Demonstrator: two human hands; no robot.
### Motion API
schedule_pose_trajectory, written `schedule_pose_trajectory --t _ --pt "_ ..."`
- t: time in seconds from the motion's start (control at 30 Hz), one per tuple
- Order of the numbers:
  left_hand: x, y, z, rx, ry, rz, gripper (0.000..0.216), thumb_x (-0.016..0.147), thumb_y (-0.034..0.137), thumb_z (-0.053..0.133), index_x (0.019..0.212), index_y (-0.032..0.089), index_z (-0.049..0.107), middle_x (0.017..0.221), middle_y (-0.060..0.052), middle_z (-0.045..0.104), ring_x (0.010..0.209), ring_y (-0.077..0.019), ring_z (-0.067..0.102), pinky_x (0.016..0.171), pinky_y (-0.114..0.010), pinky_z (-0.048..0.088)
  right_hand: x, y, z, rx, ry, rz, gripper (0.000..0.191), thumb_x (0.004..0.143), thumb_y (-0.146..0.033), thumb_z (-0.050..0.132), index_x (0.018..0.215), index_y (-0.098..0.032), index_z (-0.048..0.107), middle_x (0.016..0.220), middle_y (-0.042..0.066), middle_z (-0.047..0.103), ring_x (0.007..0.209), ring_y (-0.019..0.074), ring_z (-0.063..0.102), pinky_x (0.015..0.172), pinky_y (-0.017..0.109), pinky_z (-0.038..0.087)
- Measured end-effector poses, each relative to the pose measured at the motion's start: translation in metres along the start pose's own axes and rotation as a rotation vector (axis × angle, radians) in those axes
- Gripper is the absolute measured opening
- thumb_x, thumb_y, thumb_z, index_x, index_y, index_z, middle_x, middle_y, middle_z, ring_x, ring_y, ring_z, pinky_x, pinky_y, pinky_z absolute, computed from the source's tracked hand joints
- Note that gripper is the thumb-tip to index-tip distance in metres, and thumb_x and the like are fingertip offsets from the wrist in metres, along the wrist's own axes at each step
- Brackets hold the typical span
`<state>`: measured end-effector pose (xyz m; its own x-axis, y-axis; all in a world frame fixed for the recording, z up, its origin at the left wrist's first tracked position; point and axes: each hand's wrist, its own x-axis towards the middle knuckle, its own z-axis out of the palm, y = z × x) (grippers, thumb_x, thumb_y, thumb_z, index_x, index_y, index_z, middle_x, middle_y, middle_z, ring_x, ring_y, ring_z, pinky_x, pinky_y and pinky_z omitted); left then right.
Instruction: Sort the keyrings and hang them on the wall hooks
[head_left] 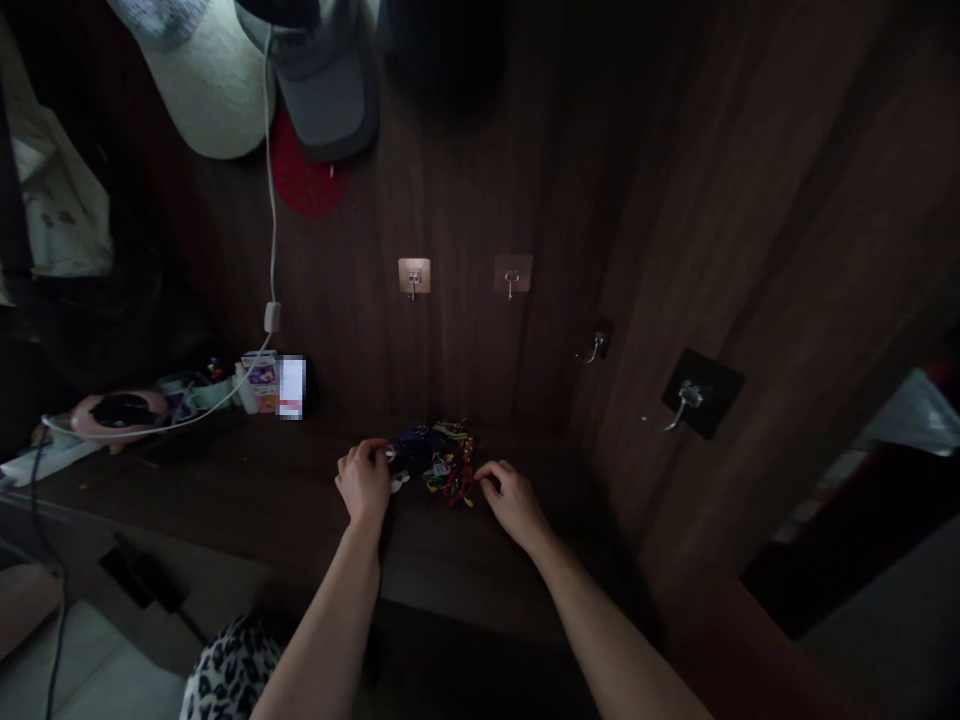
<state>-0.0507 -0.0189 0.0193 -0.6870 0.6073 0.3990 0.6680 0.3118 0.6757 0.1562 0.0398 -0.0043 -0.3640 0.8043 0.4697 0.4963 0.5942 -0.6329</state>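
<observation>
A tangled pile of small cords and bits (451,468) in red, yellow, black and blue lies on the dark wooden shelf (442,555); its single pieces are too small and dim to name. At its left end is my left hand (364,482), fingers curled against the black part, with a small pale piece near the fingertips. On the opposite side my right hand (514,497) touches the edge of the red cords (459,488), thumb and forefinger pressed together. What either hand pinches is hard to make out.
Adhesive hooks (414,277) are stuck along the wood panels. Caps (322,95) hang upper left beside a white cable (271,200). A phone with a lit screen (291,387), a small box (261,375) and a pink object (120,415) stand at the shelf's left.
</observation>
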Motion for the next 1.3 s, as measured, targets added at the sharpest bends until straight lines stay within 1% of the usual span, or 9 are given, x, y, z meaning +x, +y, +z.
schedule_pose_trajectory --t 0.3,0.43,0.57,0.67,0.77,0.87,1.0,1.13,1.3 --pt "0.005 -0.004 -0.002 -0.073 0.185 -0.192 0.025 0.083 0.026 0.037 0.091 0.027 0.061 0.109 -0.007 0.057 0.105 -0.0294 0.044 0.085 -0.046 0.034 -0.001 0.002 0.001 -0.006 -0.003 -0.018 0.020 0.076 -0.010 0.043 0.076 -0.021 0.059 0.079 0.001 0.058 0.079 0.0156 0.057 0.076 0.028 0.041" --pt "0.003 -0.002 -0.002 -0.048 0.155 -0.107 0.027 0.080 0.018 0.039 0.094 0.026 0.061 0.108 -0.006 0.058 0.106 -0.0273 0.046 0.088 -0.044 0.034 0.000 0.002 0.001 -0.006 -0.007 -0.009 0.019 0.076 -0.010 0.044 0.076 -0.021 0.060 0.081 0.002 0.058 0.081 0.0157 0.057 0.077 0.028 0.041" --pt "-0.001 0.001 0.001 -0.004 0.155 0.096 0.026 0.077 0.014 0.041 0.088 0.024 0.062 0.098 -0.005 0.062 0.100 -0.0232 0.050 0.091 -0.039 0.033 0.000 0.000 0.001 -0.022 -0.036 0.008 0.021 0.078 -0.010 0.043 0.084 -0.020 0.061 0.084 0.003 0.060 0.082 0.0158 0.056 0.077 0.028 0.041" --pt "-0.003 0.004 0.005 -0.014 0.071 0.272 0.024 0.077 0.014 0.042 0.084 0.024 0.063 0.092 -0.002 0.064 0.096 -0.0205 0.052 0.089 -0.035 0.035 -0.002 -0.004 0.001 -0.073 -0.091 -0.026 0.028 0.080 -0.015 0.046 0.102 -0.025 0.060 0.096 0.003 0.063 0.091 0.0175 0.054 0.082 0.031 0.039" --pt "-0.008 0.010 0.009 -0.055 -0.098 0.438 0.026 0.077 0.013 0.042 0.086 0.024 0.063 0.091 -0.002 0.065 0.095 -0.0195 0.052 0.088 -0.033 0.037 -0.004 -0.007 0.003 -0.179 -0.127 -0.049 0.031 0.080 -0.026 0.052 0.110 -0.032 0.059 0.107 0.002 0.062 0.100 0.0218 0.050 0.085 0.036 0.036" --pt "-0.013 0.017 0.014 -0.122 -0.251 0.607 0.028 0.078 0.012 0.042 0.093 0.023 0.064 0.096 -0.002 0.065 0.097 -0.0191 0.051 0.090 -0.034 0.038 -0.003 -0.006 0.004 -0.223 -0.113 -0.023 0.023 0.081 -0.030 0.051 0.099 -0.029 0.065 0.103 0.003 0.065 0.099 0.0229 0.052 0.082 0.036 0.037" --pt "-0.021 0.023 0.020 -0.165 -0.415 0.773 0.040 0.077 0.008 0.041 0.109 0.023 0.059 0.111 -0.003 0.060 0.106 -0.0180 0.047 0.096 -0.035 0.036 0.002 -0.004 0.002 -0.194 -0.027 0.065 0.023 0.082 -0.023 0.046 0.080 -0.021 0.069 0.086 0.006 0.069 0.084 0.0195 0.060 0.075 0.028 0.040" --pt "-0.026 0.024 0.023 -0.077 -0.526 0.857 0.047 0.079 0.009 0.042 0.120 0.028 0.052 0.122 -0.002 0.054 0.113 -0.0179 0.043 0.098 -0.037 0.035 0.004 -0.005 -0.009 -0.170 -0.004 0.135 0.026 0.080 -0.027 0.047 0.067 -0.021 0.068 0.070 0.004 0.069 0.064 0.0165 0.061 0.059 0.024 0.037" --pt "-0.029 0.025 0.023 -0.003 -0.503 0.803 0.028 0.086 0.026 0.041 0.100 0.026 0.064 0.116 -0.002 0.058 0.110 -0.0195 0.043 0.095 -0.037 0.035 0.004 0.005 -0.026 -0.289 0.097 0.251 0.039 0.083 -0.029 0.042 0.049 -0.020 0.059 0.054 0.005 0.064 0.053 0.0143 0.056 0.052 0.024 0.031"
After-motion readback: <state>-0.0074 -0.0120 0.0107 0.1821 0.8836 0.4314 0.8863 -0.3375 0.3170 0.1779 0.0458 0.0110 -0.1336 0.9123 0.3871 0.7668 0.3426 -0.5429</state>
